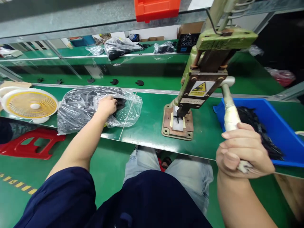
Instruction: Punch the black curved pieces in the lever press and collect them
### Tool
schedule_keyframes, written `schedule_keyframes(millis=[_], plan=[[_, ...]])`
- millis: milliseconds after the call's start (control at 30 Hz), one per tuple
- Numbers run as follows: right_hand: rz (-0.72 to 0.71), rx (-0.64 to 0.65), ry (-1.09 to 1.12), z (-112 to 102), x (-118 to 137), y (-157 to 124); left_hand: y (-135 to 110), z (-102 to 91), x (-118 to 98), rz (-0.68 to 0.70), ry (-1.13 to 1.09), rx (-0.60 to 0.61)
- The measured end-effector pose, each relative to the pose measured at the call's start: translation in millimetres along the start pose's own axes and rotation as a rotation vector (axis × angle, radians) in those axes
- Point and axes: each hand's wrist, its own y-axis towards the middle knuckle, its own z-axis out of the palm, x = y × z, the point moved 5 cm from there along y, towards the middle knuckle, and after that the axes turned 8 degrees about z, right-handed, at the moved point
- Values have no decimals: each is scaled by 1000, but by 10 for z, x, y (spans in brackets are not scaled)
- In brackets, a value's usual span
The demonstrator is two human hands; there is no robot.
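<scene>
My right hand is wrapped round the lever handle of a green hand press. The handle is covered in worn whitish tape. Below the press head, a small metal plate lies on the brown base. A dark curved piece touches or hangs just over that plate; I cannot tell which. At the left, my left hand reaches into the mouth of a clear plastic bag full of black parts. Its fingertips are bent against the black parts, and what they pinch, if anything, is hidden.
A blue bin of black parts stands right of the press. A white and yellow fan lies at the left, above a red stool. Behind runs a green conveyor belt with several black pieces. An orange bin hangs overhead.
</scene>
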Motion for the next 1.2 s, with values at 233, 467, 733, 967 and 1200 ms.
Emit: schedule_keyframes(millis=[233, 467, 733, 967, 1200], plan=[[-17, 175, -59, 26, 128, 23, -257, -219, -859, 199, -421, -78], [-23, 195, -61, 42, 148, 29, -182, -60, -1903, 350, -1060, -94], [-6, 168, -80, 45, 154, 14, 50, 64, -2615, 216, -1521, 80], [-6, 157, -87, 46, 154, 20, 176, 97, -2855, 233, -1575, 134], [7, 141, -111, 56, 167, 6, 260, 131, -2877, 229, -1512, 166]])
